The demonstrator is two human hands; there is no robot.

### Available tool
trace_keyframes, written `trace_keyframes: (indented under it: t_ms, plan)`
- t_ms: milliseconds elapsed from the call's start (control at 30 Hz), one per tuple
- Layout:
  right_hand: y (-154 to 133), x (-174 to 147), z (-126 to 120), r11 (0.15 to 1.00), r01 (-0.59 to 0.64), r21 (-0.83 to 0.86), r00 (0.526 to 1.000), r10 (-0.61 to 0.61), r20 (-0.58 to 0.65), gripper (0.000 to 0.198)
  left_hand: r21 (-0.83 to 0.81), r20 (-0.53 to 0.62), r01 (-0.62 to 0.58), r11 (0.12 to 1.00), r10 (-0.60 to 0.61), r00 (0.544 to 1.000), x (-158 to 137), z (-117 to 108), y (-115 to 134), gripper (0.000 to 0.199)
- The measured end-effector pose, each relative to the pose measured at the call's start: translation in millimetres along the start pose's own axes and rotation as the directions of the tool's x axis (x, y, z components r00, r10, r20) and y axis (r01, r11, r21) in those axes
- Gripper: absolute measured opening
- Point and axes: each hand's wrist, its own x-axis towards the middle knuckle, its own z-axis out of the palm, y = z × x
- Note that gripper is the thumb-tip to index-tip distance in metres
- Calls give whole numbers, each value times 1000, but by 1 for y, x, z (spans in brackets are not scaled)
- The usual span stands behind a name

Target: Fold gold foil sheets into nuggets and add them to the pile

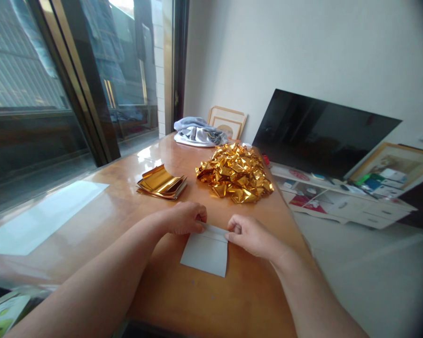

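Note:
A small pale sheet of paper (205, 253) lies on the wooden table in front of me, with a folded strip along its far edge. My left hand (187, 218) pinches the far left corner of that fold. At the far right corner, my right hand (245, 234) grips the same fold between thumb and curled fingers. Just beyond my left hand sits a stack of gold foil paper (161, 182), its top sheets curling up. A heap of folded gold foil pieces (238, 173) rises farther back, past my right hand.
A long pale sheet (49, 218) covers part of the table (254, 300) at left. Bundled cloth (199, 131) and picture frames (229, 119) are at the far end. Beyond the right edge stand a white cabinet (341, 206) and a television (324, 134). Glass doors line the left.

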Motion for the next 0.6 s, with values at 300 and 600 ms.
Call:
trace_keyframes:
  t_ms: [300, 600]
  plan:
    - [-10, -2, 2, 999, 38, -30, 999, -38, 13, 9, 30, 45, -15, 999, 13, 999, 0, 2, -2, 14]
    - [3, 5, -5, 998, -16, -66, 980, 3, -201, 4, 152, -162, -2, 988, 27, 986, 8, 9, 5, 20]
